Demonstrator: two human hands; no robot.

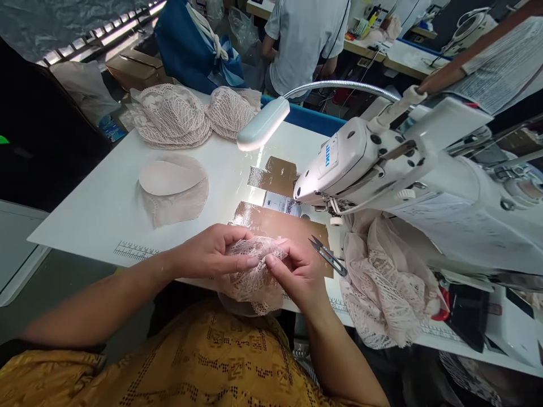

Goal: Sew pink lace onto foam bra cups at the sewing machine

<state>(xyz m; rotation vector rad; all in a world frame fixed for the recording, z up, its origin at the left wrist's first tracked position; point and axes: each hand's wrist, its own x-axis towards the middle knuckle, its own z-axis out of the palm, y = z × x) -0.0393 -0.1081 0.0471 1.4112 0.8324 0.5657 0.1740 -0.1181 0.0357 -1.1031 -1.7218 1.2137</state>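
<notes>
A pale pink lace piece (pixel 254 278) is held in front of my body at the table's near edge. My left hand (pixel 216 249) grips its left side, thumb lying on top. On the other side my right hand (pixel 299 271) pinches the lace between thumb and fingers. The fabric is bunched between the two thumbs, and its lower part hangs over the table edge. Thread snips (pixel 328 255) lie just right of my right hand. Beyond the hands, brown tape-like sheets (pixel 292 226) cover the table beside the metal needle plate (pixel 282 203).
A white sewing machine (pixel 339 158) with a lamp (pixel 263 124) stands at the right. Stacked lace cups (pixel 169 116) sit at the back left, with sheer pieces (pixel 176 192) nearer. More lace (pixel 386 282) is heaped at the right. A person (pixel 305 45) sits beyond the table.
</notes>
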